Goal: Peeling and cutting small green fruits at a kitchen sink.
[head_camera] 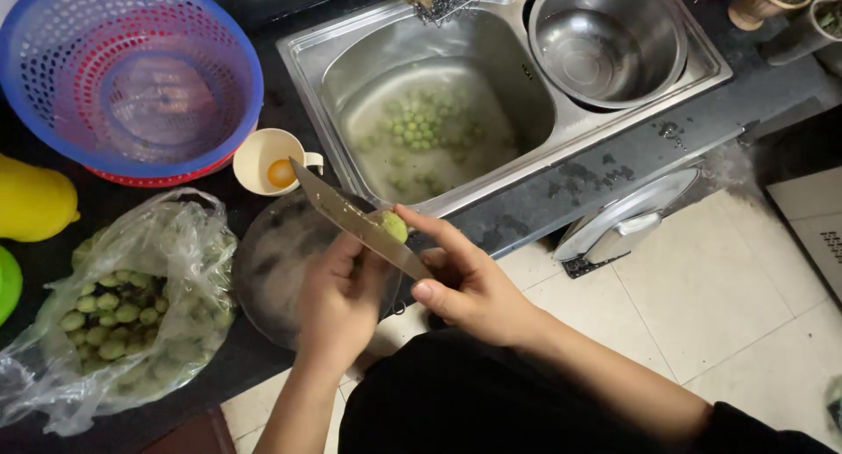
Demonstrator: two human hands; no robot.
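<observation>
My right hand (469,287) grips the handle of a long steel knife (351,215). Its blade slants up to the left, and my forefinger reaches along it. My left hand (340,298) is under the blade and holds a small round green fruit (395,226) against the edge. Both hands hover over a round dark plate (272,261) at the counter's front edge. A clear plastic bag (132,314) with several of the same green fruits lies to the left. More green fruits (419,129) float in water in the left basin of the steel sink (311,55).
A steel bowl (605,37) sits in the right sink basin. A blue basket (132,72) is stacked on a red one at the back left. Beside it stands a cream cup (267,160) with something orange inside. A yellow object (31,200) lies at far left, and a metal lid (627,217) leans below the counter.
</observation>
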